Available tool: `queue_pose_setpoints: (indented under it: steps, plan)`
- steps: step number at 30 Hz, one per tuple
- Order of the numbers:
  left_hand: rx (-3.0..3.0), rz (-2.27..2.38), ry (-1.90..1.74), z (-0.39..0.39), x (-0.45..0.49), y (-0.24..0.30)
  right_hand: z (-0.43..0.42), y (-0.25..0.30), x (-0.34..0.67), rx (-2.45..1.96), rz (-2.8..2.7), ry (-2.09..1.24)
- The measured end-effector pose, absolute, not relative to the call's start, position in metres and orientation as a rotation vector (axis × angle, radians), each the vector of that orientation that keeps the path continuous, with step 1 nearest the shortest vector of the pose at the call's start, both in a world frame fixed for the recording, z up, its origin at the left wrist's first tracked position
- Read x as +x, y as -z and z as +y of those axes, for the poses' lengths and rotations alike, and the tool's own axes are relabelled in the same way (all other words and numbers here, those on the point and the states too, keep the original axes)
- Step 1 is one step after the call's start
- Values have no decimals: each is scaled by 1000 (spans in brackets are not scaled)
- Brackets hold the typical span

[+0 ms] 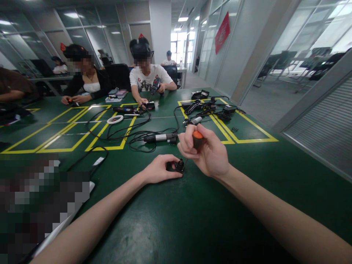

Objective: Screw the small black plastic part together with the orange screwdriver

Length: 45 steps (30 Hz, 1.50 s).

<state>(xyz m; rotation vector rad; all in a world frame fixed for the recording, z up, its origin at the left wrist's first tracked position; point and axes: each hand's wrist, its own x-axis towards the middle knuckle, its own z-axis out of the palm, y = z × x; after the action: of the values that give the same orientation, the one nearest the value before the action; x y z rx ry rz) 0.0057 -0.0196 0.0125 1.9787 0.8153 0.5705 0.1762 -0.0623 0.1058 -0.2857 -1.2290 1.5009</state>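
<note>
My left hand [162, 168] pinches a small black part [180, 167] with a short round stem, low over the green table [154, 220]. Its fingers and thumb close around the part's left side. Held in my right hand [207, 152] is a screwdriver [197, 140] with an orange-ended dark handle. Its thin shaft slants down and left toward the black part; whether the tip touches it I cannot tell. Just beyond my hands lies a silver and black corded power tool [161, 138].
Black cables [121, 137] loop over the table's middle, near a white ring [114, 119]. Black tools and cords [203, 106] pile up inside yellow tape outlines [255, 140]. Across the table a person [150, 77] holds a drill [155, 86]. A white-edged device [92, 186] lies at left.
</note>
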Motion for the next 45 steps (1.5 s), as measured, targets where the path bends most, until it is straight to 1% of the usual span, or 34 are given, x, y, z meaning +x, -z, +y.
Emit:
queue_pose_setpoints:
  steps: [15, 24, 33, 41, 45]
  plan:
    - [1976, 862, -567, -20, 6, -11, -62, -107, 176, -306, -1276, -1454]
    - [1990, 846, -556, -21, 5, -15, -65, -104, 177, -297, -1238, -1491]
    - [1983, 845, -576, -20, 5, -10, -61, -106, 177, -322, -1276, -1428]
    - [2000, 848, -555, -20, 5, -13, -63, -105, 177, -284, -1269, -1490]
    - [1998, 837, -556, -20, 5, -13, -62, -104, 178, -280, -1256, -1463]
